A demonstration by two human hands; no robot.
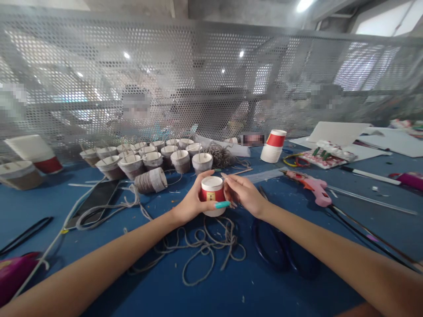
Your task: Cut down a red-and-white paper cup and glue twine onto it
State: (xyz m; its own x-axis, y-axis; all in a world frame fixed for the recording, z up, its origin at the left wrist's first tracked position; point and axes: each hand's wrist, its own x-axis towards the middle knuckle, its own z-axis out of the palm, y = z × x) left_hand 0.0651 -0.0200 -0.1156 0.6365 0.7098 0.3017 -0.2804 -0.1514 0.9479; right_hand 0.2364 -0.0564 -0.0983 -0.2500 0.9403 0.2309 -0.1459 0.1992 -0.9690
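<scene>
A red and white paper cup [212,195] is in front of me with a white end facing up. My left hand [194,198] is wrapped round its left side, the thumb with a long turquoise nail lying across the front. At the cup's right side is my right hand [243,191], fingers pinched together; whatever they hold is too small or hidden to make out. Loose grey cord [205,248] lies in loops on the table below the cup. Blue-handled scissors [269,246] rest partly under my right forearm.
Several cord-wrapped cups [180,161] with handles stand at the back left, one lying on its side [151,180]. A pink glue gun [312,187] lies right, cup stacks [272,149] behind. A dark phone [95,202] lies left. A perforated metal screen [205,79] borders the table.
</scene>
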